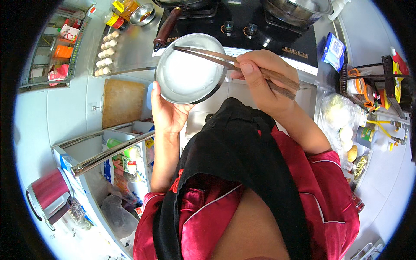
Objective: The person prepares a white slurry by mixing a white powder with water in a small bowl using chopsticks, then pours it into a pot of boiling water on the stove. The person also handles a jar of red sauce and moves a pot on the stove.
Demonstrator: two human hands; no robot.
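Note:
My left hand (pixel 170 113) holds a round metal bowl (pixel 159 70) from below and at its near left edge. A white substance (pixel 191 71) covers the inside of the bowl; whether it is liquid or powder I cannot tell. In my right hand (pixel 266 78) is a pair of dark wooden chopsticks (pixel 211 55), their tips together over the far left part of the bowl. The bowl is in front of the near edge of a black gas hob (pixel 208 31), close to the brown handle (pixel 167 29) of a pan on it.
A steel pot (pixel 295 13) stands on the hob's right burner. Eggs (pixel 107 53), bottles and a small metal bowl (pixel 142 14) are at the left. A wooden cutting board (pixel 122 103) leans on the left wall. An open chest freezer (pixel 97 136) lies lower left; bagged vegetables (pixel 336 110) lie right.

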